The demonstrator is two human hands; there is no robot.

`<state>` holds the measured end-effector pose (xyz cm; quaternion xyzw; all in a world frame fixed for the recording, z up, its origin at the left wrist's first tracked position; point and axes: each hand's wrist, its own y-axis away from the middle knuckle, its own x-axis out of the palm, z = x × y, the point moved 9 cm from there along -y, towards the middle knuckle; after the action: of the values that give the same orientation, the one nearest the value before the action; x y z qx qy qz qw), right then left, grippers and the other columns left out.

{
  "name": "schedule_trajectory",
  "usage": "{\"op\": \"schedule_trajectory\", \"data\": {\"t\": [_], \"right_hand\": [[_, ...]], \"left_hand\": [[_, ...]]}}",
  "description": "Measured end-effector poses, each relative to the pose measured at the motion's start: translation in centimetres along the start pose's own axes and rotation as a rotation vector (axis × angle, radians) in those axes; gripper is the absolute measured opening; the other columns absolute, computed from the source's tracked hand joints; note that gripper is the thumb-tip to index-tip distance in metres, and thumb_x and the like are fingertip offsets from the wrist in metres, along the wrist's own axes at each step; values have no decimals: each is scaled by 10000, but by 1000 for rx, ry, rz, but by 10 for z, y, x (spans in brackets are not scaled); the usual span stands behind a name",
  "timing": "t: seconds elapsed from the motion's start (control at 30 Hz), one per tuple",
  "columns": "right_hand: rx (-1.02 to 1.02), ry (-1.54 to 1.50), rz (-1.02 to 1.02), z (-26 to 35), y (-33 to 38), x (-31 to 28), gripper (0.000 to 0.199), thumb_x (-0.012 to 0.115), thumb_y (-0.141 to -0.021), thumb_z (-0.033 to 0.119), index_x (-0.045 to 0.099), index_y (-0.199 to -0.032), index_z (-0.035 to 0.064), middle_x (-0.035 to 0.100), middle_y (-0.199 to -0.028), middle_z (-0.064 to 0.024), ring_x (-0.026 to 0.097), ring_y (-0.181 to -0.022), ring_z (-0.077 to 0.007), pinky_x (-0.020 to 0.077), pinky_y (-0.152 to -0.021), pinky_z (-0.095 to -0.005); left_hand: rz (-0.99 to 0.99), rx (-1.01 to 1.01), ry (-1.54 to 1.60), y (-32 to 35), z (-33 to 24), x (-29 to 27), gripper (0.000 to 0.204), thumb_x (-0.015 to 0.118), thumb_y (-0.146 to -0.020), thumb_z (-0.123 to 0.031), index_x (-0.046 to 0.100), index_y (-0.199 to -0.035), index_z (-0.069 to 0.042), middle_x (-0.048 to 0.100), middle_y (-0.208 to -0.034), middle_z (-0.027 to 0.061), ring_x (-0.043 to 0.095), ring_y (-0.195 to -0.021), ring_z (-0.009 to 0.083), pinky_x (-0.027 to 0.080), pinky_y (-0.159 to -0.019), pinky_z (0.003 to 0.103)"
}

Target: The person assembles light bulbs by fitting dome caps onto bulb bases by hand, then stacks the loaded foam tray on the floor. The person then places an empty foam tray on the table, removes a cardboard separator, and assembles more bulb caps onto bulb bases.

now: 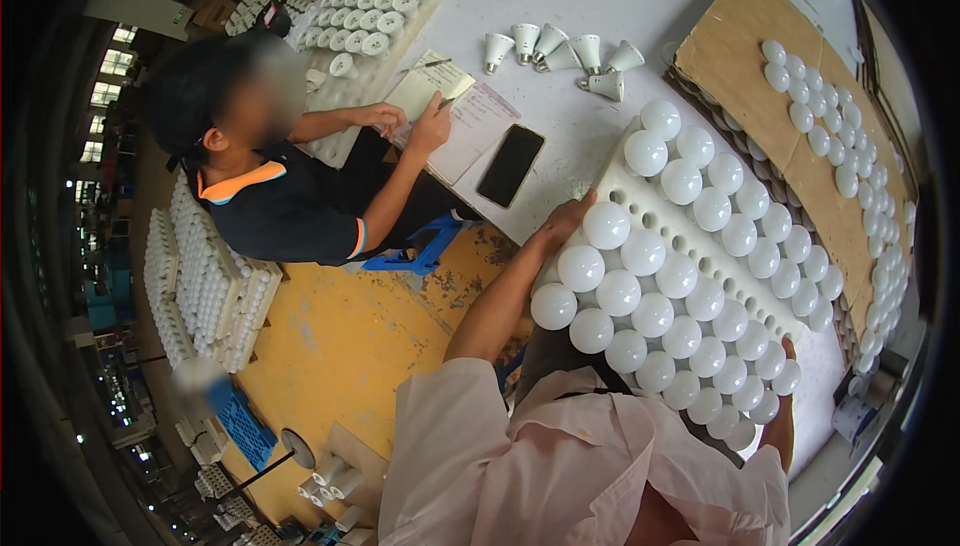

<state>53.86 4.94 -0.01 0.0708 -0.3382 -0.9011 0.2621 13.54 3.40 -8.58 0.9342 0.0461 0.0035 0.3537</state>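
Note:
A white foam tray with rows of round white light bulbs spans the space in front of my body. Along its middle runs a strip of bare holes, with bulbs standing on both sides. My left hand grips the tray's left end, its fingers partly hidden by the edge. At the opposite end my right hand holds the edge, mostly hidden behind the tray and bulbs. The tray is held over the near edge of a white table.
Across the table to the left, a person sits holding a pen over a notebook. A black phone, loose bulbs and another filled tray lie nearby. Brown cardboard with bulbs stands right; stacked trays stand left.

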Motion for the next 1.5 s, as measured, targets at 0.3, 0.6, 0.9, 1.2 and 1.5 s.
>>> {"op": "schedule_trajectory", "data": {"t": [0.3,0.6,0.9,1.2,1.5], "right_hand": [[99,-80,33,20,24,16,356,569,-875,283,605,-1106,14,641,-1053,-128,631,-931,-228,510,-813,-356],[31,-190,168,90,14,19,358,586,-864,296,610,-1088,17,643,-1034,-122,635,-907,-225,513,-797,-348],[12,-168,459,141,7,180,387,610,-849,325,609,-1075,12,644,-984,-109,639,-849,-212,515,-760,-336],[0,285,818,130,2,462,318,661,-847,293,631,-942,-9,612,-717,-38,601,-563,-136,490,-509,-291],[60,501,1034,79,69,734,250,638,-838,269,639,-777,26,586,-647,-18,579,-562,-109,457,-507,-257]], "left_hand": [[-249,214,12,58,9,-19,487,615,-868,-451,604,-877,36,632,-793,92,549,-726,130,461,-645,276],[-505,423,-115,183,56,-75,406,573,-883,-393,602,-919,10,647,-890,113,628,-826,209,506,-733,344],[-819,471,-49,341,99,-138,403,568,-884,-389,596,-937,9,645,-903,115,627,-835,214,507,-738,349],[-1047,511,67,461,168,-221,400,563,-885,-385,591,-954,8,642,-917,116,627,-843,218,508,-742,353],[-1272,578,371,575,339,-334,398,557,-886,-380,585,-972,8,640,-930,117,627,-851,222,510,-747,358]]}}
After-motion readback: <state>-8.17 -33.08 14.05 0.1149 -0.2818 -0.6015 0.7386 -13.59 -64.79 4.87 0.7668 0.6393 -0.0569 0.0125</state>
